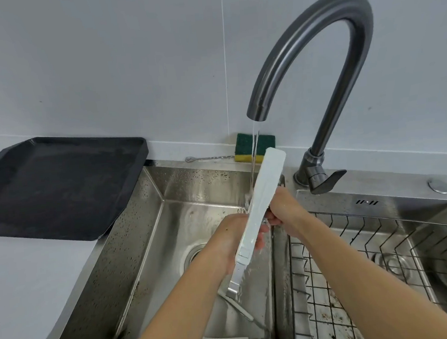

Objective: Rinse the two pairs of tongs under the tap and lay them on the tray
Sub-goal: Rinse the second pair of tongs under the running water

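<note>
A pair of white tongs (265, 190) stands almost upright over the left sink basin, its flat tip up near the thin stream of water from the tap (312, 55). My left hand (235, 238) grips it at mid-length from the left. My right hand (281, 207) holds it from the right, just behind the blade. The second pair of tongs (237, 306) lies on the basin floor near the front, partly hidden by my left forearm. The black tray (58, 187) sits on the counter to the left of the sink and holds nothing.
A green and yellow sponge (252, 147) leans on the back ledge behind the stream. A small metal spoon (205, 158) lies beside it. The right basin holds a wire rack (371, 264). The tap lever (325, 181) points right.
</note>
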